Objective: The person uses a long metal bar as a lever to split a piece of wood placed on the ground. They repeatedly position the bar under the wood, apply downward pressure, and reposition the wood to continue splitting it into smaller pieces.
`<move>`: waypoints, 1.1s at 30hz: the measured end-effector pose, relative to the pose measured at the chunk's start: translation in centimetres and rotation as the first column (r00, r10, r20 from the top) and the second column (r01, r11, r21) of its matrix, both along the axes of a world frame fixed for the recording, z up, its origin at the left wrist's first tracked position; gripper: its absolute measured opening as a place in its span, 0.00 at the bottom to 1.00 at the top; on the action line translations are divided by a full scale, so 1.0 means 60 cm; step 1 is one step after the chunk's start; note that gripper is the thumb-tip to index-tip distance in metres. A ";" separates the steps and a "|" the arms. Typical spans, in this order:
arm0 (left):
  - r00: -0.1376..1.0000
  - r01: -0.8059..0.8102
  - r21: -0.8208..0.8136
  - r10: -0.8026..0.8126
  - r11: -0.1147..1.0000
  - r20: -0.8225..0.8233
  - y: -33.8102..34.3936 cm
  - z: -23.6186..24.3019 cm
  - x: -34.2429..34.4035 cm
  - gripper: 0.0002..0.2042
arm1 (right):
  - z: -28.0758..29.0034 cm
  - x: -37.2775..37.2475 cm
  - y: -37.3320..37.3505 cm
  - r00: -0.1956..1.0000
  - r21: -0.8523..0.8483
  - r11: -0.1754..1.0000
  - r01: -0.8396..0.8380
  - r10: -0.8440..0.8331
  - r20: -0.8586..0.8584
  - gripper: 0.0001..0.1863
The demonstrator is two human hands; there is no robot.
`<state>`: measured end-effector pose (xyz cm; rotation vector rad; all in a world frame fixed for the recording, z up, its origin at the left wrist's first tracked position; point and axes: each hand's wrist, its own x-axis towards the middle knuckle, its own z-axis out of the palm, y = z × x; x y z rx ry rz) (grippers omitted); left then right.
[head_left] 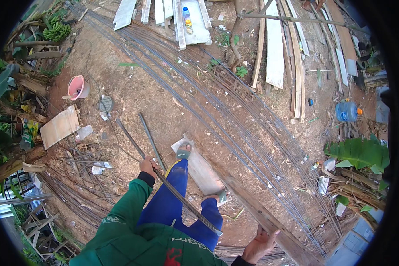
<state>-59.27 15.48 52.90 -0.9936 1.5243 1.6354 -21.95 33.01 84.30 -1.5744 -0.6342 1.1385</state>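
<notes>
My left hand [148,166] is closed around a ribbed steel bar [178,195]. The bar slants from the ground ahead on the left, across my legs, to a cut end near my right knee. My right hand [261,245] is low on the right, palm partly showing and fingers apart, against the near edge of a long brown wooden plank [248,195]. Some of its fingertips are hidden at the plank. Another dark bar [150,139] lies beside the held one. Under my sandalled feet is a pale board [204,173].
Long thin steel rods [208,119] cross the ground diagonally. Pale planks [275,48] lie at far right, near a blue water jug [346,111]. A pink bucket [78,88] and a flat wooden sheet [60,126] are at left. Bottles [188,25] stand on boards at the back.
</notes>
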 end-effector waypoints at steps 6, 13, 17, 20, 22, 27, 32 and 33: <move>0.983 -0.178 0.005 0.178 0.984 0.036 -0.021 0.008 -0.011 0.12 | 0.041 -0.071 0.004 0.995 0.031 0.994 -0.104 0.104 0.002 0.33; 0.977 -0.212 0.034 0.212 0.977 0.016 -0.046 0.035 -0.014 0.15 | 0.084 -0.123 0.009 0.970 0.031 0.970 -0.242 0.242 -0.003 0.30; 0.955 -0.295 0.052 0.293 0.954 0.044 -0.059 0.051 -0.015 0.16 | 0.102 -0.163 0.018 0.913 0.045 0.913 -0.406 0.404 0.048 0.29; 0.949 -0.316 0.042 0.316 0.948 0.000 -0.062 0.058 -0.016 0.16 | 0.118 -0.196 0.036 0.852 0.099 0.848 -0.521 0.509 0.126 0.27; 0.937 -0.348 0.034 0.348 0.937 0.003 -0.063 0.061 -0.018 0.15 | 0.128 -0.215 0.049 0.792 0.077 0.796 -0.601 0.579 0.195 0.26; 0.895 -0.445 0.040 0.446 0.894 -0.004 -0.073 0.068 -0.024 0.14 | 0.139 -0.271 0.081 0.498 0.094 0.551 -0.829 0.650 0.574 0.26; 0.828 -0.556 0.124 0.561 0.822 -0.004 -0.112 0.067 -0.021 0.12 | 0.097 -0.370 0.092 0.448 0.300 0.366 -0.881 0.443 0.776 0.25; 0.828 -0.546 0.157 0.559 0.823 -0.049 -0.123 0.065 -0.017 0.11 | 0.087 -0.385 0.091 0.470 0.354 0.323 -0.878 0.438 0.766 0.26</move>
